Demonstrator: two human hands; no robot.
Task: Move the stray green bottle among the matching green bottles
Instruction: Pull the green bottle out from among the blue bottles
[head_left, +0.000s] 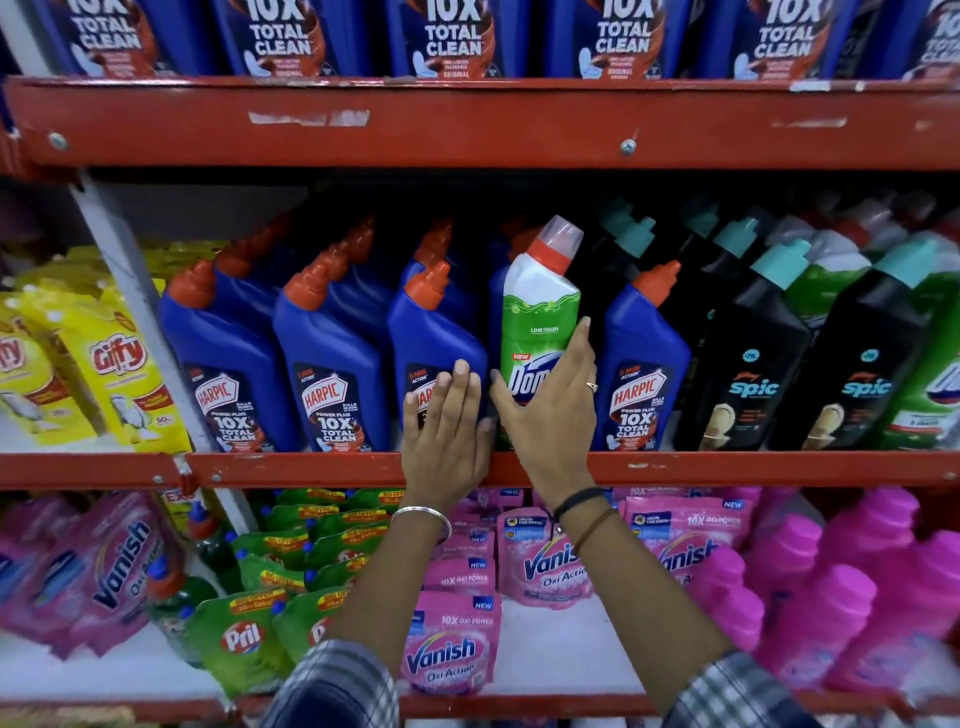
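A green and white Domex bottle (540, 312) with a red collar stands on the middle shelf among blue Harpic bottles (332, 353). My right hand (550, 410) wraps around its lower front, thumb on the left side and fingers on the right. My left hand (447, 431) lies flat, fingers together, against the blue Harpic bottle just left of it and holds nothing. Matching green bottles (930, 364) stand at the far right of the same shelf, partly behind black Spic bottles (748, 364).
The red shelf edge (311, 467) runs under the bottles, with another red shelf (467, 124) close above. Yellow Giffy pouches (119, 364) sit at the left. Below lie pink Vanish pouches (447, 644), green Pril pouches (244, 634) and pink bottles (852, 571).
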